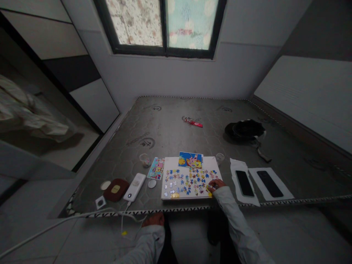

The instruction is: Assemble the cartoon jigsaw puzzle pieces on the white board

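Note:
A white board point(172, 164) lies near the front edge of the mattress, with many small jigsaw pieces point(189, 179) spread over it in loose groups. At the board's right front, my right hand point(216, 184) has its fingers bent in a pinch around a small jigsaw piece, mostly hidden by the fingertips. A blue and yellow cartoon picture card point(190, 160) lies across the board's far edge. Below the mattress edge, my left hand point(154, 219) rests by my leg, curled closed, with nothing visible in it. A second, pink and blue card point(156, 168) lies left of the board.
Small clear tubs point(145, 160) flank the board. On the left are a white power bank point(134, 187) with a cable and a brown case point(116, 189). Two phones point(244, 183) lie on white sheets at right. Farther back are a black cap point(244, 130) and a red strap point(193, 122).

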`<act>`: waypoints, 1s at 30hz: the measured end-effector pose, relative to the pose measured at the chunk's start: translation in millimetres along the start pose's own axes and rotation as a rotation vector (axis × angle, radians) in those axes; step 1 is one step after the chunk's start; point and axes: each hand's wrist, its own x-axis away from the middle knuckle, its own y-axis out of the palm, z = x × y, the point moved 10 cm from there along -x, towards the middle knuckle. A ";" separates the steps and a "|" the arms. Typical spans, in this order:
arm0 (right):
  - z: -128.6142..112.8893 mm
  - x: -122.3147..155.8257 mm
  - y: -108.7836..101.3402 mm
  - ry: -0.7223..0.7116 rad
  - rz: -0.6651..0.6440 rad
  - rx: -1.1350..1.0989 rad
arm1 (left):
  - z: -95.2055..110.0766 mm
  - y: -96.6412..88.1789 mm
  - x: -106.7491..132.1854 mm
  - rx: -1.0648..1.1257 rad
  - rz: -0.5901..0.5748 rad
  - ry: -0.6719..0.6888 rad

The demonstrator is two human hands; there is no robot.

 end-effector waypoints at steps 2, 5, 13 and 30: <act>0.9 -0.5 -0.4 0.018 0.005 -0.012 | -0.8 0.9 -0.4 0.003 -0.019 -0.010; 3.2 0.3 0.7 0.052 0.007 -0.035 | 0.7 1.4 -1.6 -0.011 -0.035 0.010; -16.9 6.4 23.9 0.088 -0.062 -0.156 | 0.3 3.1 -3.6 -0.035 -0.012 0.017; -65.8 5.2 58.9 -0.106 -0.201 0.123 | -3.6 3.6 -5.3 -0.023 0.031 -0.022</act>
